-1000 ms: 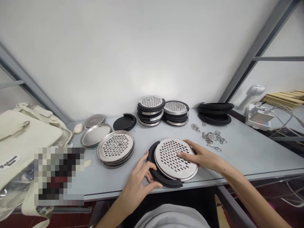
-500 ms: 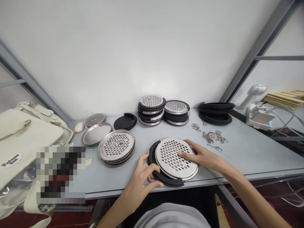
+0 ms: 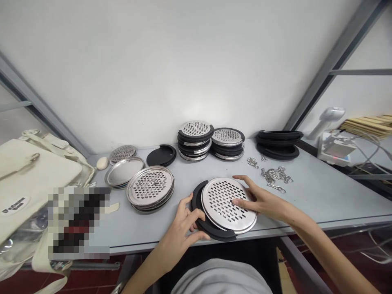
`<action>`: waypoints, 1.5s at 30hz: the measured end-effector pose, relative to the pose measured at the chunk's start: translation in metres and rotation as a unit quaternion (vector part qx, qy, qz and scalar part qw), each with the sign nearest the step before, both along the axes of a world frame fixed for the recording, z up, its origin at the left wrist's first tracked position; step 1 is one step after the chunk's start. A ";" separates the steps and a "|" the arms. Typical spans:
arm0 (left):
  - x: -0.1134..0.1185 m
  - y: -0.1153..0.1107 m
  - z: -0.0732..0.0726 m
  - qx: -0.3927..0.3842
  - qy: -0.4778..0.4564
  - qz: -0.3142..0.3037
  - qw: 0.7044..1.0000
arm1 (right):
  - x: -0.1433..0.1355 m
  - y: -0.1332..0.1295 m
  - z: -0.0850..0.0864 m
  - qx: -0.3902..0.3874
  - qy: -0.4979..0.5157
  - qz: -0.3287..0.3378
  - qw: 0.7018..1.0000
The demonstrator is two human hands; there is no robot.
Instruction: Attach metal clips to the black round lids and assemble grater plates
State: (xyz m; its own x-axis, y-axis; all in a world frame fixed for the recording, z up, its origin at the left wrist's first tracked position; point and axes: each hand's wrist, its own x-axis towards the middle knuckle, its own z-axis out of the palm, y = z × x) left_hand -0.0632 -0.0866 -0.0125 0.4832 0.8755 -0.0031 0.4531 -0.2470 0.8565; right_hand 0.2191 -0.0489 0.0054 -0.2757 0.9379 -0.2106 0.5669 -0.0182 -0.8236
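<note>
A round perforated metal disc [image 3: 225, 200] lies partly inside a black rimmed holder [image 3: 211, 232] close to the table's front edge. The holder's raised rim curves around the disc's left and near side; on the right the metal sticks out. My left hand [image 3: 186, 224] grips the holder's left rim, thumb at the front and fingers curled over the edge. On the disc's right side rests my right hand [image 3: 260, 202], its thumb on the perforated face and its index finger extended along the far edge. The other right fingers are hidden at the disc's side.
Perforated metal discs [image 3: 150, 185] and plain metal discs [image 3: 124, 171] are stacked at left, near a black holder [image 3: 157, 157]. Two stacks of holders with discs [image 3: 196, 130] [image 3: 228, 136] stand against the wall. Black holders [image 3: 278, 152] and metal clips [image 3: 275, 174] lie right; a cream bag [image 3: 39, 167] sits left.
The perforated disc has slid slightly right relative to the black holder. My right index finger has straightened along the disc's far edge. My left hand stays on the holder.
</note>
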 end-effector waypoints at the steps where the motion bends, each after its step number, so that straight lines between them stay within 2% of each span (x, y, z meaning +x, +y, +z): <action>1: 0.000 0.000 0.000 0.003 -0.001 0.002 1.000 | -0.001 -0.001 0.000 0.010 -0.011 0.001 1.000; 6: 0.001 -0.001 -0.003 0.011 -0.004 0.006 1.000 | -0.004 -0.004 0.000 0.039 -0.051 0.002 0.998; 11: 0.002 0.000 -0.007 0.021 -0.013 0.025 0.999 | -0.010 -0.005 0.001 0.022 -0.020 -0.008 1.000; 16: 0.004 0.003 -0.017 0.036 -0.044 0.049 0.997 | -0.013 -0.005 0.002 0.008 0.002 -0.017 1.000; 18: 0.004 0.004 -0.021 0.038 -0.055 0.057 0.996 | -0.009 -0.005 0.005 0.002 0.002 -0.008 1.000; 21: 0.003 0.006 -0.025 0.020 -0.066 0.068 0.995 | 0.004 -0.008 0.010 -0.018 0.006 0.042 0.999; 24: 0.001 0.008 -0.023 -0.023 -0.088 0.080 0.993 | 0.022 -0.013 0.011 -0.028 -0.016 0.082 0.996; 28: -0.001 0.010 -0.018 -0.060 -0.102 0.085 0.989 | 0.034 -0.015 0.008 0.017 -0.050 0.065 0.996; 45: 0.001 0.014 -0.020 -0.043 -0.118 0.093 0.988 | 0.018 -0.014 0.017 0.014 -0.036 0.071 0.997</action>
State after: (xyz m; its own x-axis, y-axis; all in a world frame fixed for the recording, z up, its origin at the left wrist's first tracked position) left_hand -0.0622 -0.0728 -0.0322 0.3106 0.9505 0.0116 0.2683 -0.0994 0.9582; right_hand 0.2372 -0.0631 0.0220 -0.3909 0.8963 -0.2095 0.6196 0.0879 -0.7800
